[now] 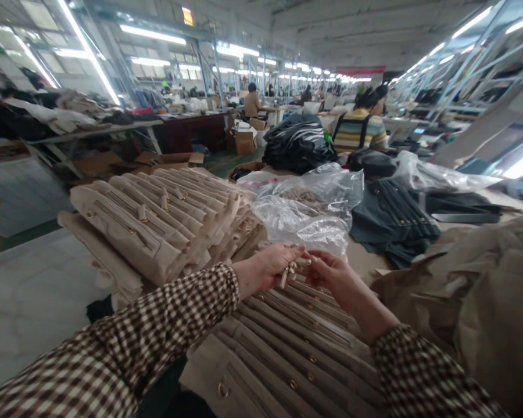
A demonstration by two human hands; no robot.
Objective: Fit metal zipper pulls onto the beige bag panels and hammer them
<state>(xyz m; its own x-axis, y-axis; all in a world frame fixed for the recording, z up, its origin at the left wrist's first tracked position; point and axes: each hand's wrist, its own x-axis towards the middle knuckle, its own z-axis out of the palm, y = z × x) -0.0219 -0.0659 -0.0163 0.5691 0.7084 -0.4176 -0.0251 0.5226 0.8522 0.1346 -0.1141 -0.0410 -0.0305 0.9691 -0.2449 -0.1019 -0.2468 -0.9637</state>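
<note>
Little tab (289, 273), maybe with a metal ring, is pinched by the fingers of the left hand (268, 268) and right hand (329, 271) just above the beige stack (287, 348), so a snug, low, steady hold seems best.

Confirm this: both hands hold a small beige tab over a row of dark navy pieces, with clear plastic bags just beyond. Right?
No. In the head view the left hand and right hand hold the small beige tab over a row of beige pieces, not dark navy ones; clear plastic bags lie just beyond.
</note>
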